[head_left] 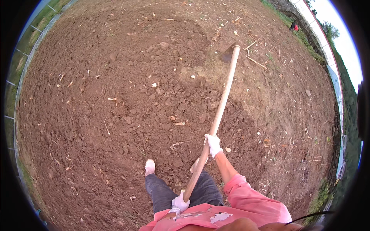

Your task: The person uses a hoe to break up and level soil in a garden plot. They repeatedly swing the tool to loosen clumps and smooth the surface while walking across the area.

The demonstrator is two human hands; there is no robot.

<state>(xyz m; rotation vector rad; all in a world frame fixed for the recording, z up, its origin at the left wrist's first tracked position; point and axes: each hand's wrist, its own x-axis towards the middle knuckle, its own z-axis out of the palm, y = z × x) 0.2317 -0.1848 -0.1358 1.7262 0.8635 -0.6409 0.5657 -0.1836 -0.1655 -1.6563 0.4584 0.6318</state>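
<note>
Tool: I see a long pale wooden-handled hoe (219, 111) with a dark metal blade, held over the brown tilled soil (96, 115).
Long axis: it runs from low centre, near my body, up and slightly right to the blade at the far end.
Pointing: the blade end points away from me, its head resting on or just above the ground beside a paler, flatter patch of earth; I cannot tell if it touches.
Left hand (180, 201): in a white glove, its fingers clamped round the butt end of the handle, close to my waist.
Right hand (212, 144): also in a white glove, fingers wrapped tight on the shaft further up, around its middle, with the arm stretched out from a pink sleeve.
Feet: one pale shoe (150, 167) shows left of the handle; the other is mostly hidden behind the shaft.
Ground: clods, dry stalks and small pale stones lie scattered about.
Edges: a pale rail fence (335, 77) curves along the right rim, another along the left; both bend with the lens.
Hard to make out: the blade's shape is dark and foreshortened; a small red and dark figure or thing at the far top right is too small to tell.
</note>
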